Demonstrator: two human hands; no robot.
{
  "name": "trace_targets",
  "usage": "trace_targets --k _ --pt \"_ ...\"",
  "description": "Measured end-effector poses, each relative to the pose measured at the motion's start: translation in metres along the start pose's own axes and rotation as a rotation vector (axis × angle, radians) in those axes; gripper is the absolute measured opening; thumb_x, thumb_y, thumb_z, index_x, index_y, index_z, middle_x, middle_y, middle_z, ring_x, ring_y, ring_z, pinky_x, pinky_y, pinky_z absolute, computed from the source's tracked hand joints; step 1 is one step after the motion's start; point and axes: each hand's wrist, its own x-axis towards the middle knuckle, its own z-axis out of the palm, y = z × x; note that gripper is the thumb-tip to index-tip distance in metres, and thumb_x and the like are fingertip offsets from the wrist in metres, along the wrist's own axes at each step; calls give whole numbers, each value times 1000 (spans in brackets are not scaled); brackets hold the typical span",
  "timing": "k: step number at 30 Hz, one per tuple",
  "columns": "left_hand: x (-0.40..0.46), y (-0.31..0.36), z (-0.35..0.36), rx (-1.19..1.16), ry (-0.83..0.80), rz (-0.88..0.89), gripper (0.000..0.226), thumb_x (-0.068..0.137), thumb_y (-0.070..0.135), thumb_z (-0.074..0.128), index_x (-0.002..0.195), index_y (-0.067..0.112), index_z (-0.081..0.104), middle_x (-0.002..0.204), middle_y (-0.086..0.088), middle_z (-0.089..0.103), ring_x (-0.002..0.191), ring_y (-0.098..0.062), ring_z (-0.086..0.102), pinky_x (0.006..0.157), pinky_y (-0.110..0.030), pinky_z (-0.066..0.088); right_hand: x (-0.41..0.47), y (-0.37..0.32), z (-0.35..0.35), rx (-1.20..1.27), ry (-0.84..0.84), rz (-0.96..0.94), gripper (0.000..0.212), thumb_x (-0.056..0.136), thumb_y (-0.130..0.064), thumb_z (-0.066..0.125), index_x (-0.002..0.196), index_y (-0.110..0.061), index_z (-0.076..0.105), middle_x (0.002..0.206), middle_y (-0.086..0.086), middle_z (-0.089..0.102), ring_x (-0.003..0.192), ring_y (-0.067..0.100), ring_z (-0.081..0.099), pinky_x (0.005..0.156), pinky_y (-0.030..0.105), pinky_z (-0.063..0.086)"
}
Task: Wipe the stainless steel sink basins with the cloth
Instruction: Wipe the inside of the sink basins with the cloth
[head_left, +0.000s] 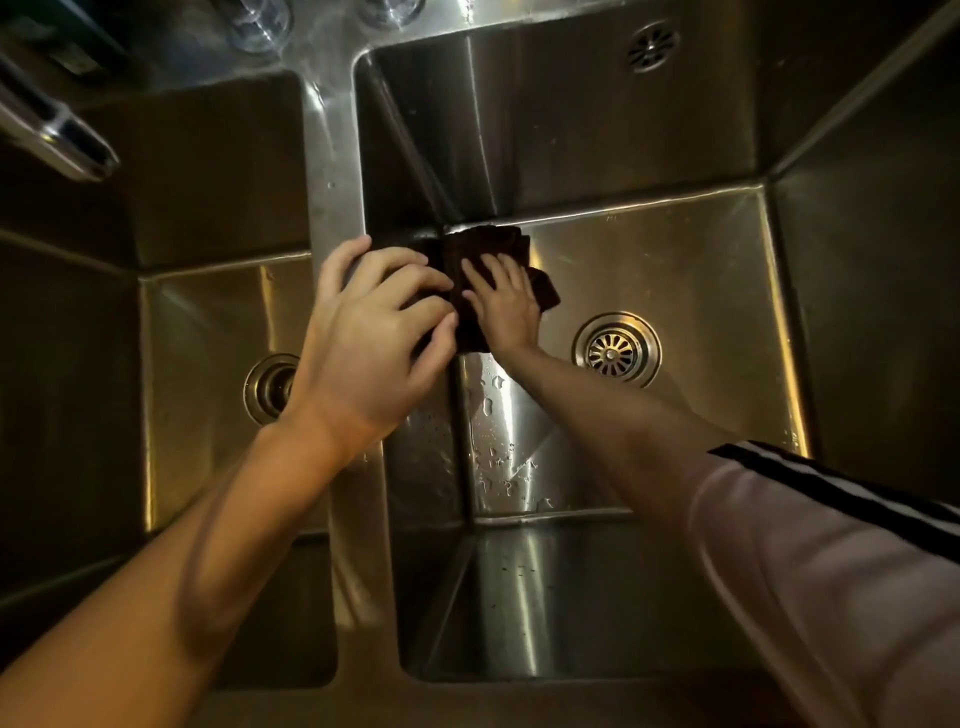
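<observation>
Looking straight down from the head view into a dim stainless steel double sink, faucet jutting in at upper left and two upturned glasses standing on the back ledge. Pressing the dark cloth flat with the right hand, fingers straight and slightly apart, against the floor of the right basin in its far-left corner, just beside the divider. Bracing with the left hand, fingers curled over the divider, fingertips touching the cloth's edge; gripping it or not, impossible to tell. Judging the corner seam and divider wall as the awkward part: keeping the palm flat, working the cloth into the crease, then sweeping toward the drain. Holding only water droplets on the near floor; left basin showing only its own drain.
</observation>
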Motion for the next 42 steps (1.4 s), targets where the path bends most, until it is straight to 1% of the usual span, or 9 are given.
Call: trace_targets --k 8,13,16,21,24,27,36,39,42 --pt "1 1 -1 -2 3 14 27 93 24 51 86 15 76 106 0 70 112 -23 56 110 -44 23 -51 82 -27 -19 -4 -400 34 96 -30 51 129 -25 60 128 7 60 124 28 51 104 38 41" --pt "0 0 -2 -9 -5 3 30 94 26 48 88 14 75 107 0 69 115 -22 55 112 -43 20 -26 79 -42 44 41 -59 33 95 -29 46 121 -21 66 126 8 62 123 31 52 102 38 43" --pt "0 0 -2 -14 -9 -12 29 94 26 49 91 15 75 108 0 69 115 -21 54 113 -43 20 -25 55 -37 63 7 9 36 94 -31 44 118 -20 68 123 8 64 120 33 54 103 39 42" --pt "-1 2 -2 2 -16 -11 28 94 26 49 91 16 75 109 2 69 115 -21 54 113 -41 19 -65 48 -27 101 -89 -270 35 90 -32 47 116 -23 69 117 6 67 112 30 59 97 42 49" --pt "-1 4 -4 12 -18 4 25 94 25 51 90 19 75 111 4 68 117 -20 53 113 -42 18 -94 73 -38 79 -182 -478 36 92 -32 47 122 -23 65 123 7 64 117 31 57 103 44 44" --pt "-1 4 -5 10 -50 6 28 95 29 47 93 21 74 117 5 66 122 -18 48 114 -42 15 -96 106 -58 29 -241 -628 37 94 -32 45 126 -24 62 129 6 61 124 28 52 105 36 37" --pt "2 5 -5 51 -101 -26 39 93 41 38 104 24 72 120 7 65 126 -18 46 113 -41 13 -80 65 -48 54 -205 -459 37 93 -30 43 118 -22 69 119 8 66 114 32 59 96 42 50" --pt "2 5 -4 44 -95 -31 41 92 42 37 103 23 72 120 6 65 125 -19 47 113 -42 14 -101 60 -44 96 -284 -550 36 91 -29 47 118 -20 69 118 8 67 112 33 60 95 46 50" --pt "1 4 -3 54 -75 -23 39 93 40 39 104 23 72 119 6 66 124 -18 48 114 -40 13 -114 86 -53 107 -378 -769 35 93 -27 49 122 -19 66 123 8 64 117 31 57 101 44 46"
